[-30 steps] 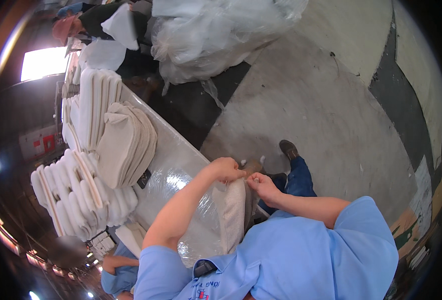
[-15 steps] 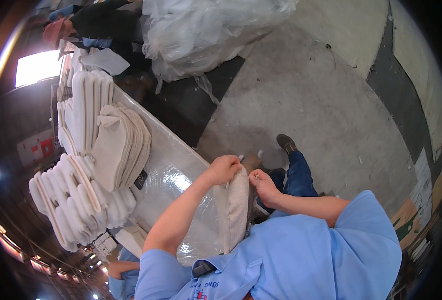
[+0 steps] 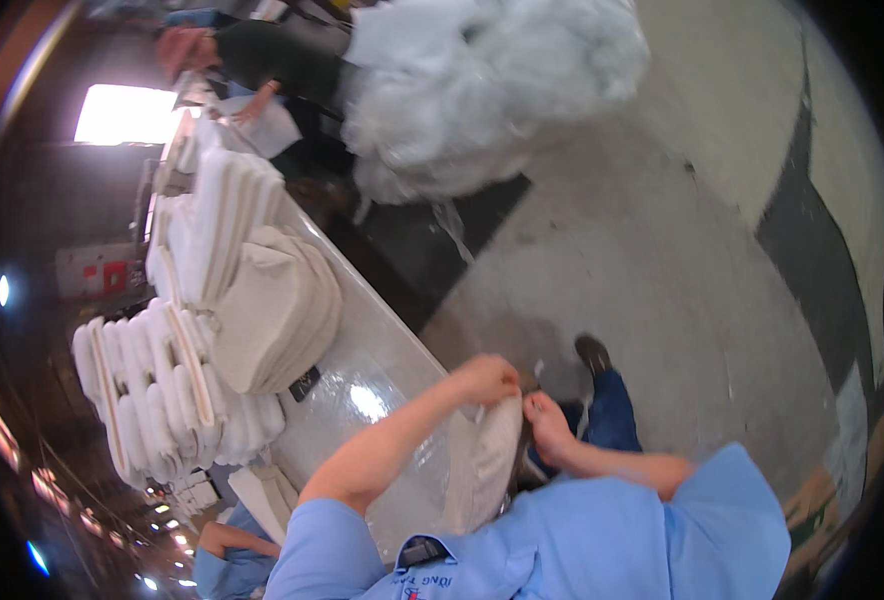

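A beige-grey textured fabric cover hangs at the table's near edge, close to my body. My left hand pinches its upper end. Just to the right, my right hand is closed with fingertips together, near the cover's top corner. Whatever sits between those fingertips is too small to make out. The cover's lower part rests against the table, which has a shiny clear wrap over its top.
Beige covers lie stacked left, by folded white pieces and a black card. Bagged white material stands beyond the table. One person works at the far end; another's blue sleeve shows lower left.
The whole view has shifted, so the scene sits lower and further right. My hands keep nearly the same hold at the cover's top. The far person's hand now shows over a white sheet.
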`<state>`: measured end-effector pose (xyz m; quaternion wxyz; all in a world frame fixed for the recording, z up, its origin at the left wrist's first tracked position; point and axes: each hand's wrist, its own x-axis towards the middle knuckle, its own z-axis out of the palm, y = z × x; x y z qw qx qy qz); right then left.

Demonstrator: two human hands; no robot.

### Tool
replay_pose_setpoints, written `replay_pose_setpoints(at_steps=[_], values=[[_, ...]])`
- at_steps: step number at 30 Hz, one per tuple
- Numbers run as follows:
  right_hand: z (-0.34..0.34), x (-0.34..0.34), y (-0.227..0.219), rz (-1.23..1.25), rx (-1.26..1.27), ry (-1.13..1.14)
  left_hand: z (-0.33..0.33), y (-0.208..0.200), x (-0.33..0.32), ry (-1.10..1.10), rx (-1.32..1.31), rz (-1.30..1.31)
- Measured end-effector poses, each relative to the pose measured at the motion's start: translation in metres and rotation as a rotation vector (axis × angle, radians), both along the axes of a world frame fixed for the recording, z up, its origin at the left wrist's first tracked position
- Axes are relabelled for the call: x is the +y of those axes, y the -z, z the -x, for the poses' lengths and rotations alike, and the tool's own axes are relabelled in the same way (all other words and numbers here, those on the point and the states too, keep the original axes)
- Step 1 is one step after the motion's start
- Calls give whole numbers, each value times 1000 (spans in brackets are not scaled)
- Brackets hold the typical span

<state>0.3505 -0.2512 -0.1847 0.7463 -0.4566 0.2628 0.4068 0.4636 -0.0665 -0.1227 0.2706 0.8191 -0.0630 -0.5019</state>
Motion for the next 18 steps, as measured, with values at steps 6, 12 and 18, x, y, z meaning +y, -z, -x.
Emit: replay_pose_setpoints(at_steps=[6,12,18], values=[[-1,-7,5,5,136,54,26,11,-16,-205,-134,-48],[-10,3,17,-20,224,28,32,21,-7,-272,-187,-4],[-1,-6,12,-62,202,18,21,8,-2,-415,271,171]])
